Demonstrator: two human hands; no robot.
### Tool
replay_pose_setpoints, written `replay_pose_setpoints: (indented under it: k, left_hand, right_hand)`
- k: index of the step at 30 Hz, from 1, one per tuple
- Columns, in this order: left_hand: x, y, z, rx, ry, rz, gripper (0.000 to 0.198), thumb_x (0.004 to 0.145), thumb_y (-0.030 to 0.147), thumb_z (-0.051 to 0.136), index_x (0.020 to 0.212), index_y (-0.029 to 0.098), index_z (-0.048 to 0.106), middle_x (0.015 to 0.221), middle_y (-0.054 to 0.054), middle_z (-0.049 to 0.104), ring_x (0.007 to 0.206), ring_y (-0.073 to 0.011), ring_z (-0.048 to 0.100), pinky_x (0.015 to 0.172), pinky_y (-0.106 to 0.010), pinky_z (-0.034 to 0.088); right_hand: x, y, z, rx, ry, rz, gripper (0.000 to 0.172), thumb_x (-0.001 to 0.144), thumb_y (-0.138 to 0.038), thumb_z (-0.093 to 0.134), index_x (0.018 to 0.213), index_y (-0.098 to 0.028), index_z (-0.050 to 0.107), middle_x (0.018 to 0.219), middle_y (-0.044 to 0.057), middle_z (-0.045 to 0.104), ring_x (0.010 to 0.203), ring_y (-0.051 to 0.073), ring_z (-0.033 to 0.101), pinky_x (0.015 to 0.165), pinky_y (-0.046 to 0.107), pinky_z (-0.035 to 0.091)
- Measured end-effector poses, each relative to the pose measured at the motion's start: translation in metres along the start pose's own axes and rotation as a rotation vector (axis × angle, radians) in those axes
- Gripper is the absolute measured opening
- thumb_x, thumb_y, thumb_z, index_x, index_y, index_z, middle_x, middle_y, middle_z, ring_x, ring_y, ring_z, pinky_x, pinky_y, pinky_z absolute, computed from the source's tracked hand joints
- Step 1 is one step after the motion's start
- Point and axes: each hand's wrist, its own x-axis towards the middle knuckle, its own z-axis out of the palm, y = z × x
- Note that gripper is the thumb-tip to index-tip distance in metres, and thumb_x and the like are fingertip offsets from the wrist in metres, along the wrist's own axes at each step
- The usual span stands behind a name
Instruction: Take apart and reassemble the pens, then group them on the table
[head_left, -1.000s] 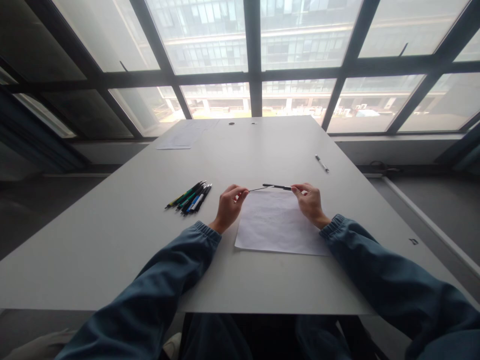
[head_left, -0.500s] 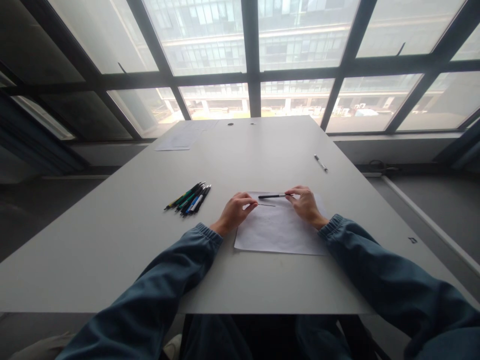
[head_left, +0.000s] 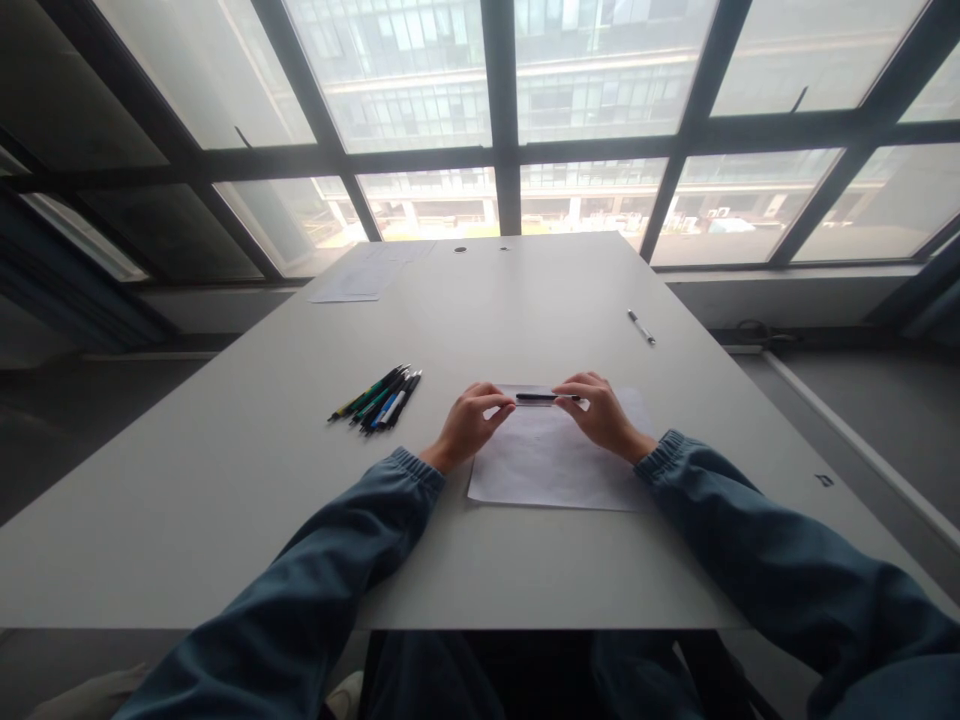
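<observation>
Pen ends under fingertips (marks on the sheet illegibly faint)

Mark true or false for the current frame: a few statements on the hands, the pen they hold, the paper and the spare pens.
1. The left hand and right hand hold one black pen between them, above the white sheet. True.
2. The cluster of pens lies to the right of the right hand. False: it lies on the table to the left of the left hand.
3. A single pen lies alone further back on the right. True.
4. The left hand rests on the cluster of pens. False: it is apart from the cluster, at the black pen's end.
</observation>
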Motion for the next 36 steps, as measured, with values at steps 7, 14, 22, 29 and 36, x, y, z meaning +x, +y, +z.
replay_pose_setpoints:
  k: [7,14,22,29,36]
  left_hand:
    - [0.002,0.006,-0.001,-0.020,0.026,0.043,0.013,0.093,0.031,0.067,0.092,0.022,0.076,0.088,-0.004,0.071,0.086,-0.0184,0.062,0.083,-0.035,0.051]
    - [0.002,-0.004,-0.003,-0.026,0.086,-0.091,0.019,0.097,0.031,0.060,0.092,0.020,0.075,0.087,-0.004,0.068,0.080,-0.0160,0.061,0.073,-0.029,0.049]
    - [-0.001,-0.005,0.000,0.000,-0.107,-0.108,0.026,0.099,0.036,0.057,0.092,0.020,0.076,0.084,-0.003,0.067,0.071,-0.0134,0.058,0.073,-0.028,0.048]
    - [-0.003,-0.007,0.000,0.075,-0.197,-0.033,0.023,0.097,0.035,0.059,0.100,0.022,0.078,0.092,-0.005,0.069,0.086,-0.0190,0.064,0.083,-0.033,0.052]
    - [-0.002,-0.008,0.001,0.141,-0.244,0.016,0.023,0.096,0.032,0.061,0.110,0.024,0.077,0.093,-0.006,0.067,0.088,-0.0203,0.063,0.084,-0.033,0.052]
  right_hand:
    - [-0.001,-0.005,0.002,-0.006,-0.102,-0.121,0.008,0.093,-0.026,0.069,0.089,-0.024,0.076,0.087,0.003,0.074,0.088,0.020,0.062,0.086,0.037,0.038]
    - [0.000,-0.005,-0.003,-0.015,0.094,-0.011,0.013,0.092,-0.023,0.066,0.082,-0.022,0.074,0.087,0.005,0.069,0.088,0.022,0.058,0.086,0.038,0.042]
    - [-0.001,0.002,0.001,-0.071,0.015,0.072,0.013,0.089,-0.023,0.069,0.079,-0.024,0.078,0.084,0.005,0.069,0.087,0.022,0.057,0.085,0.039,0.041]
    - [-0.003,0.002,0.002,-0.115,-0.102,0.097,0.012,0.088,-0.023,0.070,0.079,-0.025,0.079,0.087,0.005,0.071,0.091,0.023,0.058,0.087,0.040,0.039]
    - [-0.003,0.002,0.001,-0.131,-0.159,0.092,0.010,0.085,-0.019,0.070,0.082,-0.025,0.078,0.089,0.005,0.072,0.093,0.024,0.058,0.088,0.041,0.036]
